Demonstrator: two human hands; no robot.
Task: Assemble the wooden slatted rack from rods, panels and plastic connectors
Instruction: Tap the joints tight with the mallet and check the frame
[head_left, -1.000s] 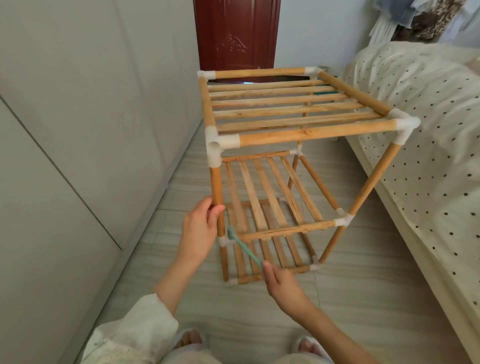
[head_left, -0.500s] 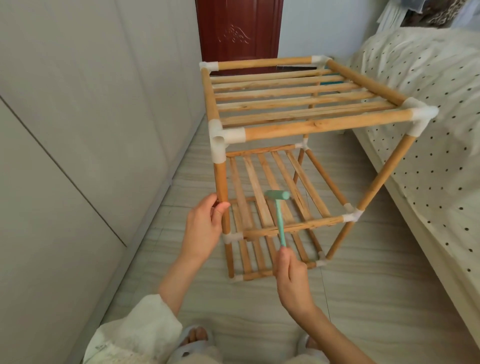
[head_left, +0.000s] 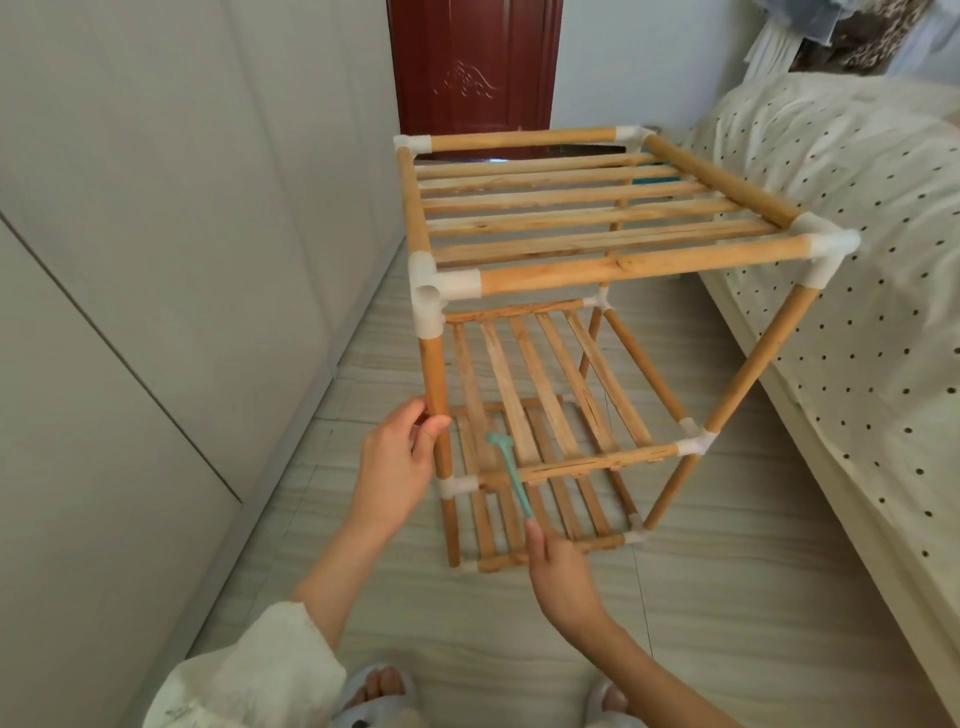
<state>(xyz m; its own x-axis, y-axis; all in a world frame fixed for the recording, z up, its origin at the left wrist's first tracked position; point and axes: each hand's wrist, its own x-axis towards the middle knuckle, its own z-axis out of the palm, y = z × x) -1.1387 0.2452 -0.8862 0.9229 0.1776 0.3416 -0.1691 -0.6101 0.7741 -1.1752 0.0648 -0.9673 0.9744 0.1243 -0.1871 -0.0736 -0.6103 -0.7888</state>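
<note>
Three-tier rack (head_left: 597, 332) standing on the floor (head_left: 727, 597) between wall (head_left: 156, 260) and bed (head_left: 857, 260). Left hand (head_left: 397, 462) grips the near-left upright. Right hand (head_left: 558, 571) holds a small green hammer (head_left: 511, 473), head beside the middle shelf's front rail.

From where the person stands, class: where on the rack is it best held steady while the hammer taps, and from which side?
Hold the near left post on its bare wood between two connectors, coming from the left, as the left hand does. The round rod suits a wrapped grip, and that side leaves the front free for the hammer in the right hand.
</note>
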